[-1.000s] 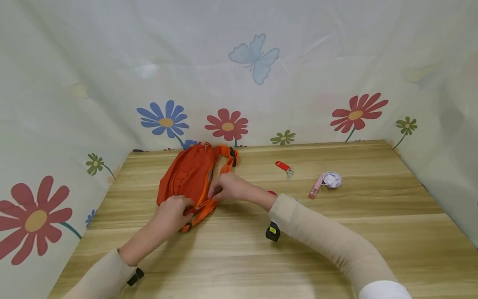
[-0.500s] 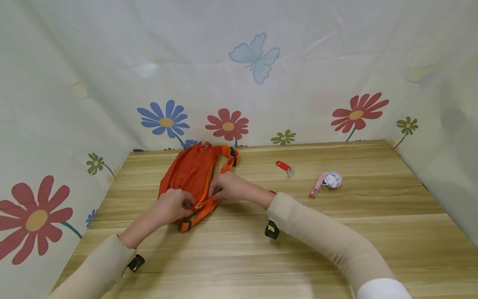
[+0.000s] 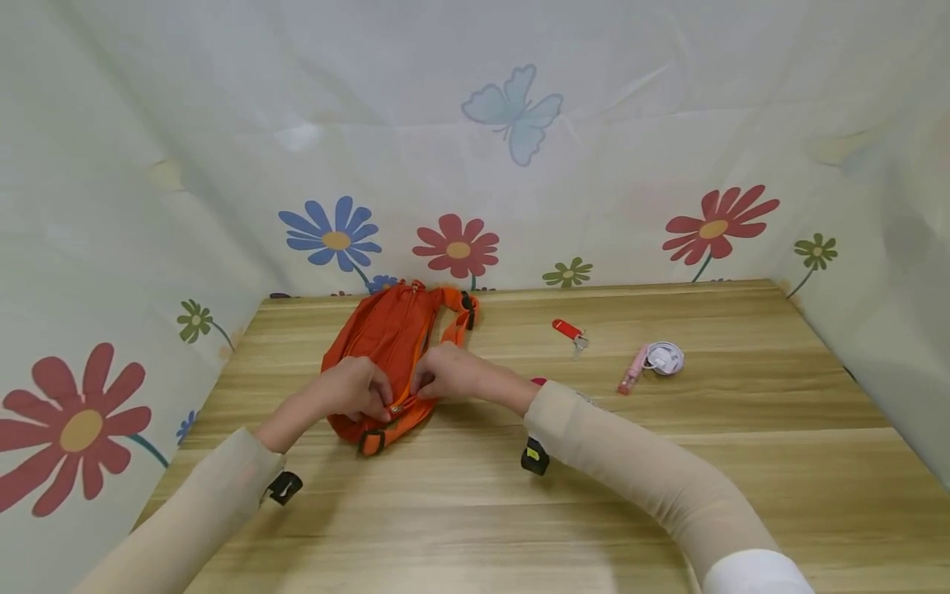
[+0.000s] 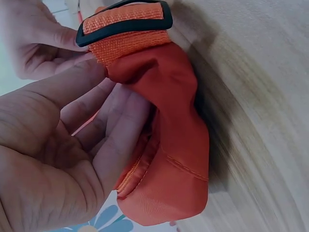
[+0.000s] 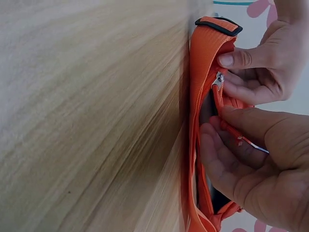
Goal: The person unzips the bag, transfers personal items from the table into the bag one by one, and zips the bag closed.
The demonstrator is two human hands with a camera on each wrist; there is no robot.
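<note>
A red-orange waist bag lies at the left of the table, its orange strap running along the right side. My left hand pinches the bag's near end beside the zipper; in the left wrist view, its thumb and fingers hold the red fabric just under a black strap buckle. My right hand is close beside it. From the right wrist view, its thumb and fingers pinch the cord zipper pull below the metal slider. A dark gap shows along the zipper; the bag's inside is mostly hidden.
To the right lie a key with a red tag, a slim pink tube-shaped item and a coiled white cable. Something red is mostly hidden behind my right wrist. A flowered sheet hangs behind the table.
My left hand has moved up and right along the bag's near end, closer to the zipper slider. The right hand has barely moved. More of the near strap buckle shows.
</note>
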